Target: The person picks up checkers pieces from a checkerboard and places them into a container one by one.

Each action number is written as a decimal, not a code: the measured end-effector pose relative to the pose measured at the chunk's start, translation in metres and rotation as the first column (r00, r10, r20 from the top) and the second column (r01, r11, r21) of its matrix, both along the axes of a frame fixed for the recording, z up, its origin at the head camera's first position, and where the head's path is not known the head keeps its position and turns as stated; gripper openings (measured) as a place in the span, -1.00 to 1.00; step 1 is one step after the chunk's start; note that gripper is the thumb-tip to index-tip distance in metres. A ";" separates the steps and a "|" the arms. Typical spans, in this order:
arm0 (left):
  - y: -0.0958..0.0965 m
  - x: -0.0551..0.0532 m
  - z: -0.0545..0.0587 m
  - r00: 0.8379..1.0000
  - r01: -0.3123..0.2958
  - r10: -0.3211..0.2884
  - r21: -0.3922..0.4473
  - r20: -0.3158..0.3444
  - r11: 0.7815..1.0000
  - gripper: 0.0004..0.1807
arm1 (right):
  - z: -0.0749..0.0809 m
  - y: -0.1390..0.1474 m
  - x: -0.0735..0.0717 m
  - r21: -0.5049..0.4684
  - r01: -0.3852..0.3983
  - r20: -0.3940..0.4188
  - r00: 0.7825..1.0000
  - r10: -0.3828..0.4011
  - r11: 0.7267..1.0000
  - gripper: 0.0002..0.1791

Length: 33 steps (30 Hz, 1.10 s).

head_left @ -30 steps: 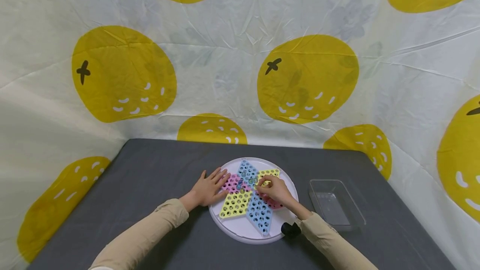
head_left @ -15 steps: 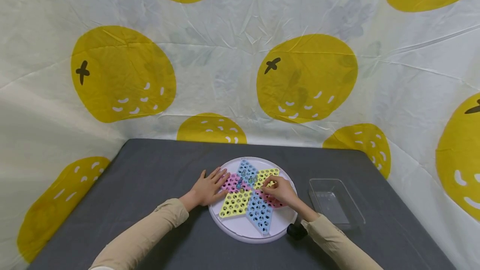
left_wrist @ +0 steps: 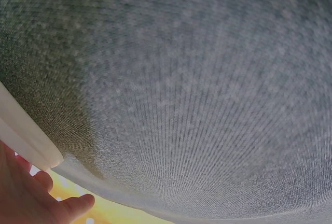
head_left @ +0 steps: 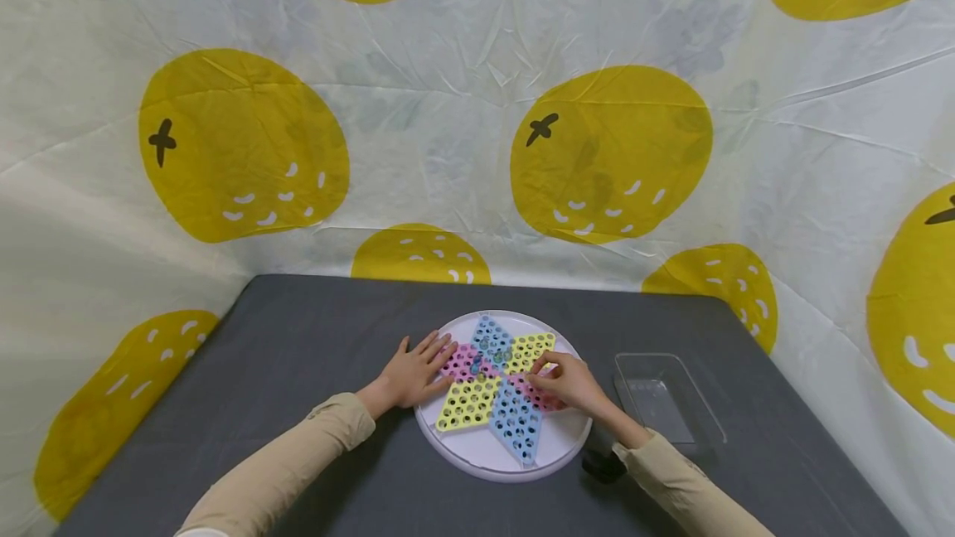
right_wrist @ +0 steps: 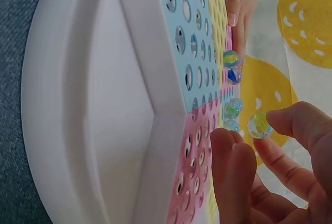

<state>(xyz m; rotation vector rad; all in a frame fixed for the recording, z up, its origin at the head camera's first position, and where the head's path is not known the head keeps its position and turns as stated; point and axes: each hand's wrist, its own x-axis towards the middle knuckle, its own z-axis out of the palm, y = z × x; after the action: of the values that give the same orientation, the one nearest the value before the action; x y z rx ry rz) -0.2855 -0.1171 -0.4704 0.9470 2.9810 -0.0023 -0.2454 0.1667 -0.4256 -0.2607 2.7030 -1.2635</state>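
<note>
A round white Chinese checkers board (head_left: pixel 563 437) bears a perforated star with blue, yellow and pink points. My left hand (head_left: pixel 412 373) lies with spread fingers on the board's left edge, the fingertips over a pink point. Above the right-hand pink point, my right hand (head_left: pixel 570 385) pinches a clear glass marble (right_wrist: pixel 259 125) between thumb and index finger. In the right wrist view, a yellow-green marble (right_wrist: pixel 232 59), a blue marble (right_wrist: pixel 234 75) and a pale green marble (right_wrist: pixel 233 108) stand on the star beyond it.
A clear rectangular plastic container (head_left: pixel 660 400) stands to the right of the board on the dark grey tablecloth (head_left: pixel 313 346). A black object (head_left: pixel 603 466) shows beneath the right wrist. Behind the table hangs a white curtain (head_left: pixel 433 147) with large yellow fruit prints.
My right hand has drawn back from near the star's middle, moving right and slightly nearer to me. The left hand keeps its place on the board's edge.
</note>
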 end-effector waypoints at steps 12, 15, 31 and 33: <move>-0.001 -0.001 0.000 1.000 0.003 -0.003 0.006 -0.006 1.000 -0.30 | 0.013 0.008 0.011 0.005 -0.046 0.006 0.999 0.046 0.999 -0.86; -0.001 -0.001 0.000 1.000 -0.002 0.002 0.003 -0.004 1.000 -0.30 | 0.016 0.013 0.014 0.007 -0.041 0.011 0.999 0.041 0.999 -0.84; -0.002 -0.004 -0.006 1.000 0.002 -0.002 0.008 -0.011 1.000 -0.29 | 0.030 0.057 0.036 0.014 -0.042 0.014 0.999 0.042 0.999 -0.81; -0.002 -0.004 -0.006 1.000 0.007 -0.007 0.015 -0.012 1.000 -0.30 | 0.032 0.061 0.038 0.015 -0.038 0.017 0.999 0.038 0.999 -0.79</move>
<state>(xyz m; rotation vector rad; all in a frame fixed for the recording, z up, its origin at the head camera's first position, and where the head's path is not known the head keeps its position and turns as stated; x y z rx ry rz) -0.2898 -0.1189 -0.4760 0.9619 2.9925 0.0151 -0.2072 0.2277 -0.3935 -0.2969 2.6795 -1.2283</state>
